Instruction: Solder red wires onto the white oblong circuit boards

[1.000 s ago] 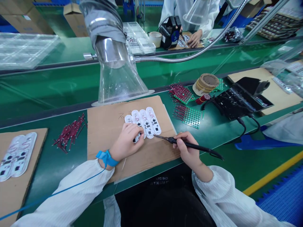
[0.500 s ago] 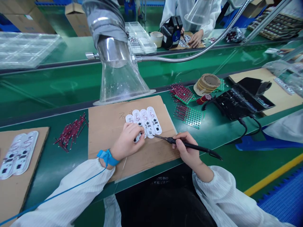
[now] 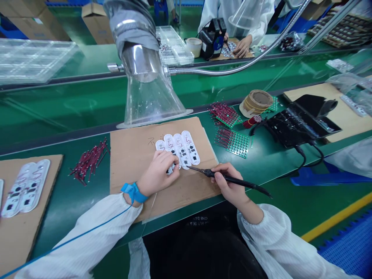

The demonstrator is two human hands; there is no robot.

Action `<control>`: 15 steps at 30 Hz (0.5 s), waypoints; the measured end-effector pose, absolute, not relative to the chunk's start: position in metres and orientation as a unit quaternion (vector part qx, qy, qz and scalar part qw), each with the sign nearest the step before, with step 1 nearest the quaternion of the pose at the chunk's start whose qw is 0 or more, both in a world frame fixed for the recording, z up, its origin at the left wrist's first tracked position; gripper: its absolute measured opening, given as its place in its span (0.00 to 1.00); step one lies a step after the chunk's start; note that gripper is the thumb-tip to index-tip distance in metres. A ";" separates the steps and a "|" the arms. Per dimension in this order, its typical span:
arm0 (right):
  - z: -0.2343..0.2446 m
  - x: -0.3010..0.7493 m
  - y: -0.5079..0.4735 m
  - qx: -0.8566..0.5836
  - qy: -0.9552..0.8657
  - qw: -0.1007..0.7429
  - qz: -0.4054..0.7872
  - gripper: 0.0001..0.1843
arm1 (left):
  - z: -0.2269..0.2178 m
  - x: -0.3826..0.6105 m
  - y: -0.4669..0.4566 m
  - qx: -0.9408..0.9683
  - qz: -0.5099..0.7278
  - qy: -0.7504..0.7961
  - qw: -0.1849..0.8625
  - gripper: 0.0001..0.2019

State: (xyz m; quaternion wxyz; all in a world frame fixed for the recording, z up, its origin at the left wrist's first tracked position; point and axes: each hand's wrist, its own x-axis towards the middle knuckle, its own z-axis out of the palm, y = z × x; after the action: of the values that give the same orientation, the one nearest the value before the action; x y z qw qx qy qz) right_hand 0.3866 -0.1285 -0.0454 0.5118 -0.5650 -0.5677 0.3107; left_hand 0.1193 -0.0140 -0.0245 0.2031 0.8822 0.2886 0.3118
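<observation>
I held the soldering iron [image 3: 232, 178] in the right hand [image 3: 229, 182] in a pen grip, fingers closed around the black handle, with the fine tip just beside the white circuit boards [image 3: 186, 149]. The left hand [image 3: 158, 179] lay curled over the near ends of those boards, fingers together and touching them. The fingers hid whatever lay beneath, so I could not tell whether they clamped a part.

The four boards lay side by side on a cardboard sheet [image 3: 136, 155], which rested on a green bench [image 3: 72, 112].

For good work, in my judgement, the left fingers should keep the boards flat, and the tip should approach at a shallow angle from the right. The left fingertips stood close to the tip and needed watching.

A loose pile of red-sleeved leads [image 3: 89, 162] lay left of the sheet. Two green perforated carriers filled with red-sleeved leads [image 3: 232, 142] stood to its right, near a black soldering station [image 3: 302, 124]. A clear fume hood funnel [image 3: 151, 97] stood behind the sheet, clear of the tip. A blue wrist strap [image 3: 133, 192] circled the left wrist, and its cord ran down along the sleeve, away from the work.
</observation>
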 end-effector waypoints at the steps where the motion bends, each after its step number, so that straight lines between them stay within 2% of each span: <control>1: -0.045 0.387 -0.129 -0.565 -0.568 0.512 0.311 0.16 | -0.024 0.119 -0.014 0.882 0.312 0.288 0.204 0.08; 10: -0.045 0.387 -0.126 -0.549 -0.578 0.506 0.328 0.15 | -0.025 0.121 -0.014 0.885 0.311 0.287 0.193 0.08; 15: -0.041 0.385 -0.127 -0.541 -0.540 0.553 0.331 0.14 | -0.020 0.108 -0.011 0.854 0.333 0.319 0.240 0.08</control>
State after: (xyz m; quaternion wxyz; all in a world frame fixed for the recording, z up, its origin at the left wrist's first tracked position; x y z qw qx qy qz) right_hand 0.3851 -0.1274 -0.0414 0.5534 -0.5408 -0.5401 0.3310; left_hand 0.1079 -0.0105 -0.0197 0.2399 0.8544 0.3188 0.3328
